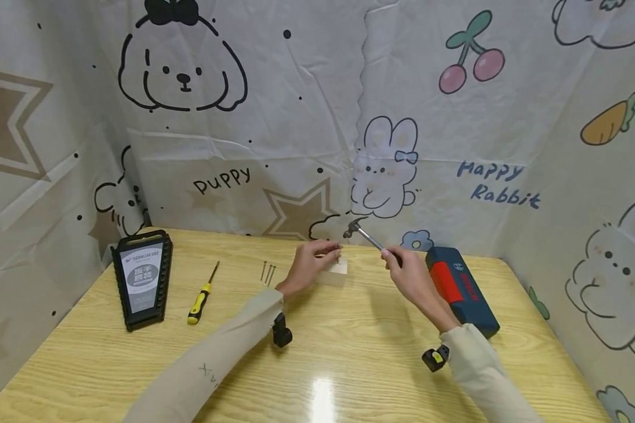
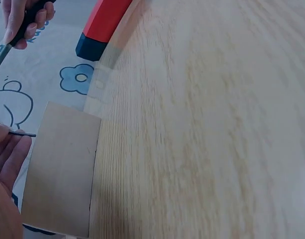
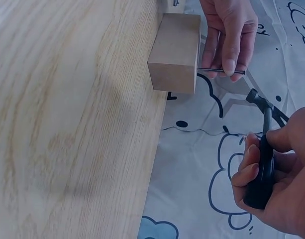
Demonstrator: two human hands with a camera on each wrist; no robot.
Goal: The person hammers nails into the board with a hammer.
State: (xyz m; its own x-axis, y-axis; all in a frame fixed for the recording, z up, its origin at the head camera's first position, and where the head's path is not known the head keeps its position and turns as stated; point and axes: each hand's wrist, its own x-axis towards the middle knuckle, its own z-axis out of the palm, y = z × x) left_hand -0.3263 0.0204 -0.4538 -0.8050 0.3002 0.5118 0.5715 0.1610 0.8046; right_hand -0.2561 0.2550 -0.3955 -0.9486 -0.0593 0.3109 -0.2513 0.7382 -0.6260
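Observation:
A pale wooden block [image 1: 334, 276] sits on the table near its back edge. My left hand [image 1: 308, 265] pinches a nail [image 3: 208, 69] between thumb and fingers, holding it upright with its lower end at the block's top face. In the right wrist view, the left hand [image 3: 233, 37] is above the block [image 3: 173, 77]. My right hand [image 1: 414, 281] grips a small claw hammer [image 1: 369, 236] by its black handle [image 3: 261, 179]. The hammer's head [image 1: 352, 227] is raised to the right of the nail, apart from it.
Several loose nails [image 1: 268, 274] lie left of the block. Farther left are a yellow-black screwdriver [image 1: 200, 302] and a black wrench case [image 1: 143, 279]. A blue and red Bosch box [image 1: 461, 289] lies beside my right forearm. Printed cloth [image 1: 296, 135] stands behind the table.

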